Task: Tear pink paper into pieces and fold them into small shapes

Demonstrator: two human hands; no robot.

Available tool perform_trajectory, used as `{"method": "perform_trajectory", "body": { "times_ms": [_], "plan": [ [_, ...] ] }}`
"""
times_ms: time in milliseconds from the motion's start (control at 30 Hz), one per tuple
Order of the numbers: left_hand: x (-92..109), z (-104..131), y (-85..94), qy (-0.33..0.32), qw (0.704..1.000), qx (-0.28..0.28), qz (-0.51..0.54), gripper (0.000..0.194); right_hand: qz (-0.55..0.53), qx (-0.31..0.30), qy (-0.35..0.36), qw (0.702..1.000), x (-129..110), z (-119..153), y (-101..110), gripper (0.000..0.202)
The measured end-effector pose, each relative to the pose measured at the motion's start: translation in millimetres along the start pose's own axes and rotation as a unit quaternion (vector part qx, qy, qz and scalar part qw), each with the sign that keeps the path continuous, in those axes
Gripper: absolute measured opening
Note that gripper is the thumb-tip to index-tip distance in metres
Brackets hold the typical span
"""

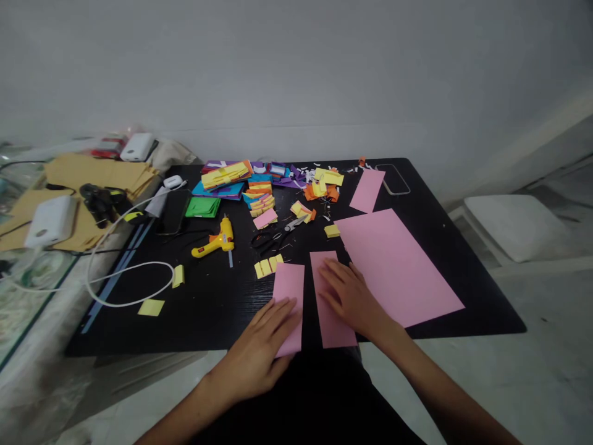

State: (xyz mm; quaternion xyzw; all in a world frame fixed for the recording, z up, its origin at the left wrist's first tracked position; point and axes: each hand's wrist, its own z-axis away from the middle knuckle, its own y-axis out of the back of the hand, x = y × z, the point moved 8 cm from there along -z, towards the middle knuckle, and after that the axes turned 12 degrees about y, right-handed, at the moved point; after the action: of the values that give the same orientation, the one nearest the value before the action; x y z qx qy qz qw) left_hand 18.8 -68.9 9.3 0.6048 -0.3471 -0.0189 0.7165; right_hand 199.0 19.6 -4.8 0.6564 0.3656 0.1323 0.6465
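Two narrow pink paper strips lie side by side at the table's near edge, with a thin dark gap between them. My left hand [259, 352] rests on the left paper strip [291, 281], fingers stretched across it and the thumb by its bottom edge. Across the right paper strip [331, 327] lies my right hand [349, 296], fingers extended and pressed flat. A large pink paper sheet [398, 266] sits to the right, partly behind my right wrist. Just beyond the left strip is a folded yellow paper piece [267, 266].
A yellow glue gun [215, 240] and open scissors [280, 235] lie beyond my hands. Behind them are colored paper stacks [227, 176], scraps [319, 185] and another pink strip [368, 190]. A white cable [134, 304] loops over the table's left side, near a dark phone [175, 212].
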Motion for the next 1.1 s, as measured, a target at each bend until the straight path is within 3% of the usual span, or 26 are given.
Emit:
{"method": "perform_trajectory", "body": {
  "times_ms": [233, 367, 433, 567, 600, 633, 767, 967, 1100],
  "plan": [
    [5, -9, 10.1, 0.052, 0.984, 0.118, 0.124, 0.056, -0.014, 0.050, -0.015, 0.999, -11, 0, -3, 0.049],
    [24, -21, 7.4, -0.001, 0.983, 0.139, 0.122, 0.063, -0.172, 0.140, -0.057, 0.973, -3, -11, 11, 0.039],
    [30, -27, 3.9, -0.025, 0.986, 0.124, 0.106, 0.068, -0.308, 0.156, -0.120, 0.931, 11, -19, 12, 0.037],
    [33, -35, 0.1, -0.059, 0.990, 0.103, 0.074, 0.068, -0.575, 0.103, -0.224, 0.780, 23, -37, -3, 0.066],
    [33, -36, 0.2, -0.065, 0.990, 0.104, 0.067, 0.066, -0.603, 0.095, -0.228, 0.759, 23, -41, -4, 0.065],
    [33, -37, 0.5, -0.068, 0.990, 0.106, 0.062, 0.064, -0.607, 0.094, -0.227, 0.755, 24, -44, -2, 0.061],
    [32, -38, 1.7, -0.070, 0.989, 0.117, 0.056, 0.061, -0.532, 0.123, -0.211, 0.811, 32, -52, 9, 0.037],
    [39, -33, 5.6, -0.083, 0.987, 0.115, 0.076, 0.057, -0.519, 0.143, -0.212, 0.816, 42, -53, 10, 0.035],
    [48, -30, 2.4, -0.100, 0.986, 0.092, 0.092, 0.040, -0.460, 0.172, -0.193, 0.849, 56, -54, 20, 0.031]
  ]
}}
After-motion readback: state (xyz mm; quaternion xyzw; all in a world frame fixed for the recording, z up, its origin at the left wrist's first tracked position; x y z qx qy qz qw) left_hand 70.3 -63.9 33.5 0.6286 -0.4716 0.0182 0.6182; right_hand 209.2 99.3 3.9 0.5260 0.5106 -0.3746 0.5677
